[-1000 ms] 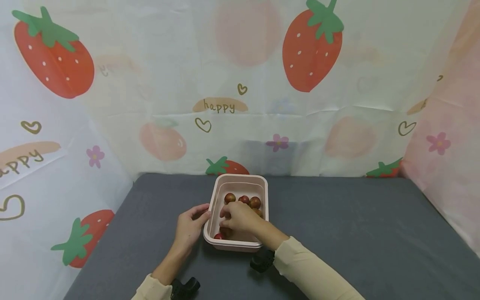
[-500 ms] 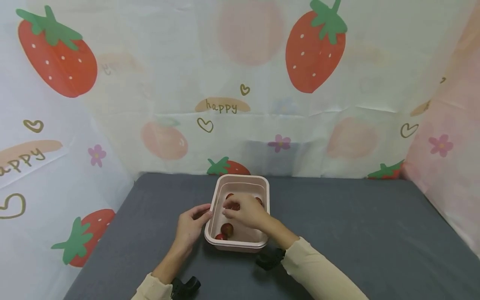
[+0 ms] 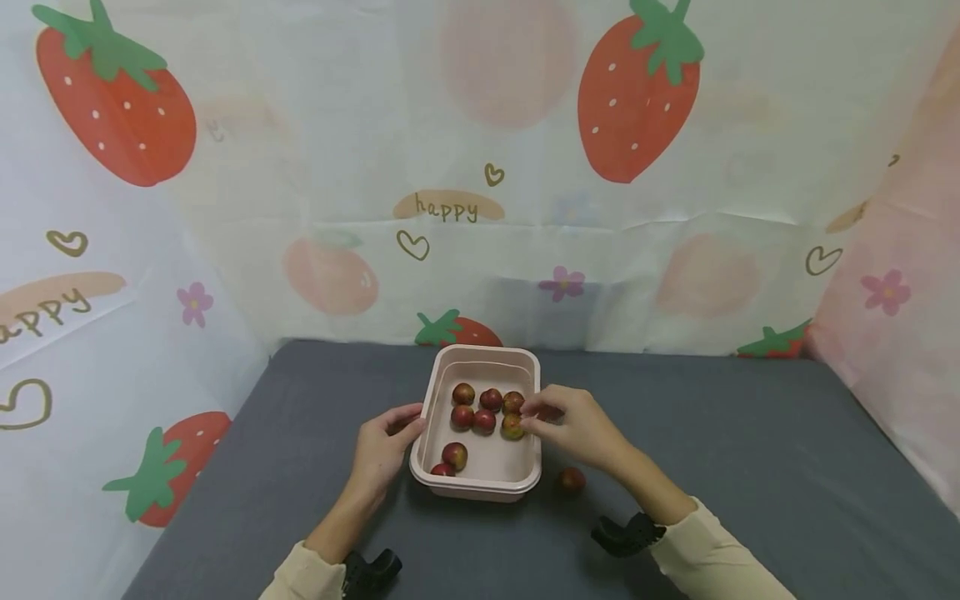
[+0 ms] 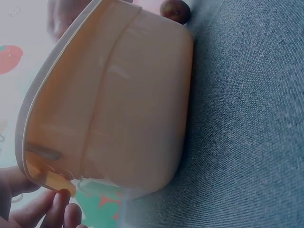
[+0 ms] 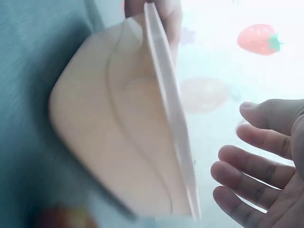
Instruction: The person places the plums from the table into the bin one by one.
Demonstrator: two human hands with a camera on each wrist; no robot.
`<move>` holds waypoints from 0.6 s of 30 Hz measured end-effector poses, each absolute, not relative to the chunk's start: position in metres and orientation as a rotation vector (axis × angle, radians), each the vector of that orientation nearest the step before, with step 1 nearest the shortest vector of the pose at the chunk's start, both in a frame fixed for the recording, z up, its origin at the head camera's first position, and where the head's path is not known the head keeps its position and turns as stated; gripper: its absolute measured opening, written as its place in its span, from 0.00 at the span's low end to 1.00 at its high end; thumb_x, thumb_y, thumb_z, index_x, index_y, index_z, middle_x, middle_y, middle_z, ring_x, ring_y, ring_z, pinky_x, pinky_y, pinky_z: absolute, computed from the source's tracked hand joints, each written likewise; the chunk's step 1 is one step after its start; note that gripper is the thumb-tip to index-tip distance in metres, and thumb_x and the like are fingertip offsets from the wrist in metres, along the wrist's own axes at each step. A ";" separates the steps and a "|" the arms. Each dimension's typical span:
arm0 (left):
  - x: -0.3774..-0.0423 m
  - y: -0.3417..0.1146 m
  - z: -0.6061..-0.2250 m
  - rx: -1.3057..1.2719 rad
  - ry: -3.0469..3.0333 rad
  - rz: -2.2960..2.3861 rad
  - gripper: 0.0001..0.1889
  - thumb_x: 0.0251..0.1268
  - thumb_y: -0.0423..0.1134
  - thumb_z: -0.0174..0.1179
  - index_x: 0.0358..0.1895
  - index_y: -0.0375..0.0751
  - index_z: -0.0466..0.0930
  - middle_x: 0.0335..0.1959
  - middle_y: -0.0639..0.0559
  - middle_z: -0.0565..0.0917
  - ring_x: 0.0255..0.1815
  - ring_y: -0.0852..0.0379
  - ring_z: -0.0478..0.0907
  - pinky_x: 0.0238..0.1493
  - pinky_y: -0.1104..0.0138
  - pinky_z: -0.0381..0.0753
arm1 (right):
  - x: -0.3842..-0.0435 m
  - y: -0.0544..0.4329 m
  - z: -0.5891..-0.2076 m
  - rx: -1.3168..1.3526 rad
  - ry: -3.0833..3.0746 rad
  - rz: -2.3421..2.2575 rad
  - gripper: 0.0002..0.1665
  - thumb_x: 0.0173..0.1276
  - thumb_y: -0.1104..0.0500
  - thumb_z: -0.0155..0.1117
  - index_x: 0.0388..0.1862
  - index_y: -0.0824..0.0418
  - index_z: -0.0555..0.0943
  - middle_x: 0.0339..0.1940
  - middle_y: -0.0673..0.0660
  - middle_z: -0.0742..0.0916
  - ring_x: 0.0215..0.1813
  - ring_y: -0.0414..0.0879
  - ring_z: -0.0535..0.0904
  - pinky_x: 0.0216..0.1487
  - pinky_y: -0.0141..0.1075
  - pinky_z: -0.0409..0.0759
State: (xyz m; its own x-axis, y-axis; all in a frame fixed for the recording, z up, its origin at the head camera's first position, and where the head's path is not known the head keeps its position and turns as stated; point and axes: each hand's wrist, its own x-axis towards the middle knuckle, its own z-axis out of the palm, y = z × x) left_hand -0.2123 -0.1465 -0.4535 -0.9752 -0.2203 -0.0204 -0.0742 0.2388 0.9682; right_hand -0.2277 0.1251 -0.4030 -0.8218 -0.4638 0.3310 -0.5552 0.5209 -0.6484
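A pale pink plastic box (image 3: 480, 492) stands on the table with several dark red plums (image 3: 454, 456) inside. My left hand (image 3: 380, 454) grips its left rim, thumb on one side and curled fingers under the lip in the left wrist view. At the right rim, my right hand (image 3: 573, 425) overlaps the box in the head view. In the right wrist view, the right hand's fingers (image 5: 251, 164) are spread apart, and nothing is between them. One plum (image 3: 572, 481) lies on the table right of the box, below the right hand.
A dark grey cloth (image 3: 712, 467) covers the table. Behind it hangs a white curtain (image 3: 337, 150) printed with strawberries, and more printed cloth stands at both sides. Each wrist bears a black camera mount (image 3: 628, 534).
My right hand has moved from over the plums to the box's right rim. A plum on the table, right of the box, now shows. The left hand stays on the rim.
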 end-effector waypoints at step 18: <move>-0.210 -0.146 -0.454 0.271 -2.375 -1.833 0.16 0.65 0.35 0.62 0.54 0.35 0.82 0.49 0.40 0.85 0.49 0.53 0.79 0.43 0.76 0.74 | -0.218 0.181 -0.449 0.953 -2.914 1.017 0.16 0.60 0.55 0.72 0.44 0.63 0.84 0.39 0.56 0.87 0.38 0.44 0.82 0.37 0.32 0.79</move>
State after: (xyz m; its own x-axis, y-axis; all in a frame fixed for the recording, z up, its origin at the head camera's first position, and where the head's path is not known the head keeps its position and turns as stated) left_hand -0.2103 -0.1464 -0.4536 -0.9755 -0.2199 -0.0068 -0.0624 0.2465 0.9671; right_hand -0.2184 0.1807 -0.4493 -0.8222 -0.5594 0.1051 -0.5032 0.6283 -0.5933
